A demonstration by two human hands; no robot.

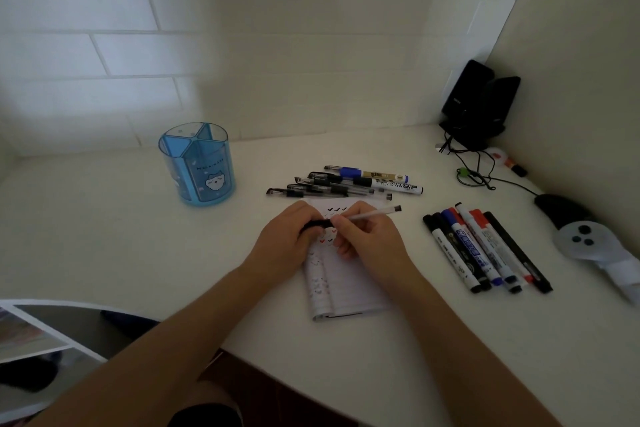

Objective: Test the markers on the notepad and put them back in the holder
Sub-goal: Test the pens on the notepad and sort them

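A small notepad (pixel 349 284) lies open on the white desk, with black and red tick marks on its page. Over it, my right hand (pixel 367 236) pinches a clear-barrelled pen (pixel 375 213) that points up to the right. My left hand (pixel 284 239) grips the pen's black cap (pixel 317 225) at the pen's left end. A blue divided holder (pixel 197 165) stands at the back left with nothing in it. Several pens and markers (pixel 346 182) lie in a pile behind the notepad. Another row of markers (pixel 485 248) lies to the right.
Black speakers (pixel 481 104) with cables sit in the far right corner. A black mouse (pixel 557 210) and a grey controller (pixel 585 239) lie along the right wall. The desk's front edge (pixel 294 381) runs below my forearms, with a white shelf (pixel 41 333) at lower left.
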